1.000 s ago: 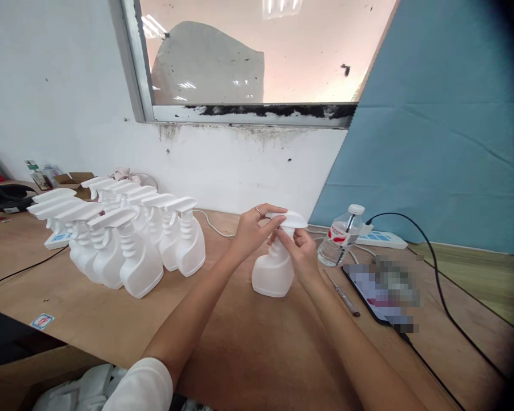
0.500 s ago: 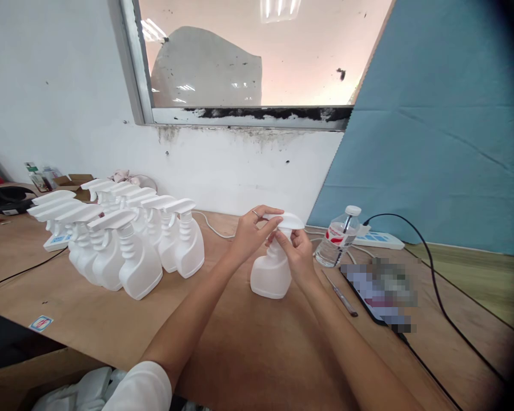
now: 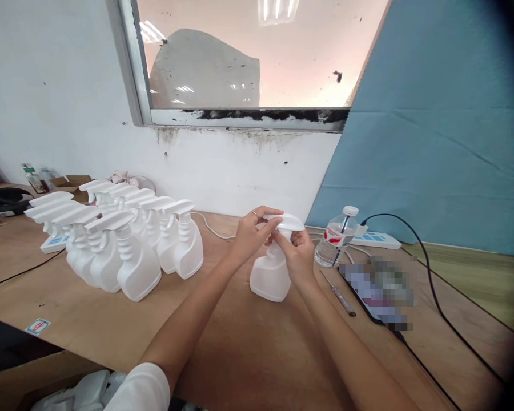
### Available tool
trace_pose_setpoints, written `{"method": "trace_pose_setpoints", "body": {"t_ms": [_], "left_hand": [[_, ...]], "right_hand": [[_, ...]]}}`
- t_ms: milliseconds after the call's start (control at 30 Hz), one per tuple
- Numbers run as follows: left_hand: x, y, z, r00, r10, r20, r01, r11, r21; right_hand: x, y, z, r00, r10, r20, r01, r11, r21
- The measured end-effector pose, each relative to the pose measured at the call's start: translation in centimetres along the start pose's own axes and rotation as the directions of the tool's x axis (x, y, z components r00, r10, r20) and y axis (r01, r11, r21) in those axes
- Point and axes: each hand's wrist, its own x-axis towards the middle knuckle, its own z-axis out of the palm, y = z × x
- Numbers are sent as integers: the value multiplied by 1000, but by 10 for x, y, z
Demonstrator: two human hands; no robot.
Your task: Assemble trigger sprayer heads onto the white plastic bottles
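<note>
At the centre of the frame the left hand [image 3: 251, 235] is closed on the trigger head [image 3: 288, 222] of a white spray bottle [image 3: 270, 275], fingertips pinching its top, while the right hand [image 3: 300, 257] is wrapped around the neck just below; the neck itself is hidden by the fingers. The bottle stands upright on the wooden table [image 3: 240, 342]. Compared with half a second ago, almost nothing is changed (only a slight shift of the view). The plastic is matte and translucent, the body squat, the head flat and rounded. To the left a cluster of finished spray bottles [image 3: 128, 245] is grouped; to the right a clear water bottle [image 3: 336, 237], a thin metal tool [image 3: 337, 293] and a blurred phone [image 3: 379, 285] are seen
</note>
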Motion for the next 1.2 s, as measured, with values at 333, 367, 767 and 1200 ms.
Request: {"method": "trace_pose_setpoints", "body": {"t_ms": [333, 367, 767, 1200], "left_hand": [[0, 1, 0, 984, -34, 172, 44, 997, -58], [-1, 4, 1, 991, -8, 136, 12, 1000, -23], [-31, 63, 8, 851, 503, 149, -506, 711, 489], [-59, 74, -11, 887, 328, 325, -451, 461, 764]], "right_hand": [[15, -7, -33, 859, 333, 388, -327, 941, -83], [15, -7, -34, 847, 335, 412, -334, 939, -77], [13, -8, -30, 916, 168, 365, -97, 974, -204], [-26, -21, -2, 813, 22, 583, 116, 973, -197]]}}
